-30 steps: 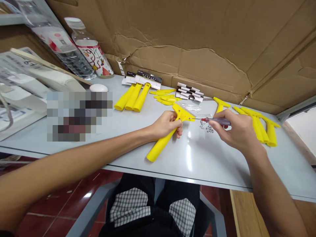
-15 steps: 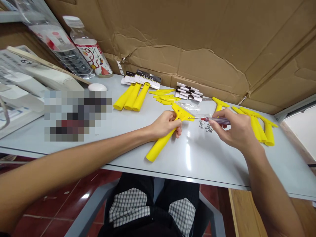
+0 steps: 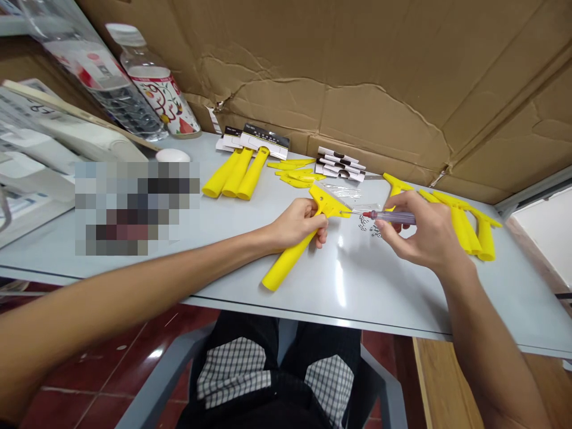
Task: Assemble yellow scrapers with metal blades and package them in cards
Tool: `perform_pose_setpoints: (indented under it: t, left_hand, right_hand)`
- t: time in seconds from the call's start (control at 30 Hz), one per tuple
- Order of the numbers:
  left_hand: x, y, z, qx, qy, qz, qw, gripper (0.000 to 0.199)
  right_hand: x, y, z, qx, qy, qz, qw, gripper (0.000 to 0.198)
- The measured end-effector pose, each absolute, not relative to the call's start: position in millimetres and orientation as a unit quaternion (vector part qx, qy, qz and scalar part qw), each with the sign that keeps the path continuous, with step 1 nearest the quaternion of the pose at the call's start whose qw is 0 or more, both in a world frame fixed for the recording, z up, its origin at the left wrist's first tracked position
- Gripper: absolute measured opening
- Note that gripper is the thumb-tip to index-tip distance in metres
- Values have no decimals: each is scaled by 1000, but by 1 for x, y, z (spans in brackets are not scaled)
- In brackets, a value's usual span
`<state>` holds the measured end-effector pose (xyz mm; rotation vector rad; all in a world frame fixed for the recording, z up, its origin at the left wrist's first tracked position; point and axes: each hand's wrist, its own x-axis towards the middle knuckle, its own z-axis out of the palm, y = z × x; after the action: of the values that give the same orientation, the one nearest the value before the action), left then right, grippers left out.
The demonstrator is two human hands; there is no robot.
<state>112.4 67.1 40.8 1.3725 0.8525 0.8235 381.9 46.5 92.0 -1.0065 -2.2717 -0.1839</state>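
Note:
My left hand [image 3: 302,223] is closed around the neck of a yellow plastic scraper [image 3: 286,262], its hollow handle slanting down toward the table's front edge. A thin blade edge shows along the scraper's wide head. In my right hand [image 3: 420,229] is a screwdriver [image 3: 393,218] with a clear purplish handle and a red collar. Its tip meets the head near a hole at the right end; whether it sits in a screw I cannot tell. Small loose screws [image 3: 374,230] lie just beneath the screwdriver. Behind the head are thin clear-wrapped blades [image 3: 346,192].
More yellow scrapers [image 3: 485,238] lie at right; others with black-and-white cards [image 3: 252,176] stand back left. Flat yellow pieces [image 3: 299,174] and folded cards [image 3: 340,164] lie between. Bottles [image 3: 163,98] and a white round object [image 3: 173,156] are left. A cardboard wall [image 3: 357,59] closes the back.
The view has shifted slightly. Both hands keep their hold, and the screwdriver tip stays at the scraper head. The fingers on its handle have barely moved.

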Motion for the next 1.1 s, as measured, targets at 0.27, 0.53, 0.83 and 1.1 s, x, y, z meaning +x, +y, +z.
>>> perform_pose_setpoints:
  t: [0.27,0.53,0.83,1.1]
  left_hand:
    - [112,67,42,590,370,362,620,20]
    - [112,67,43,588,374,361,620,21]
    - [112,67,41,592,370,363,618,21]
    - [112,67,41,587,372,362,621,22]
  right_hand:
    - [383,48,89,-397,-855,-83,324,16]
    - [381,45,93,-395,-862,-45,314,9]
    - [382,45,94,-380,-870,-33,312,13]
    - [385,50,90,-378,-864,-53,327,9]
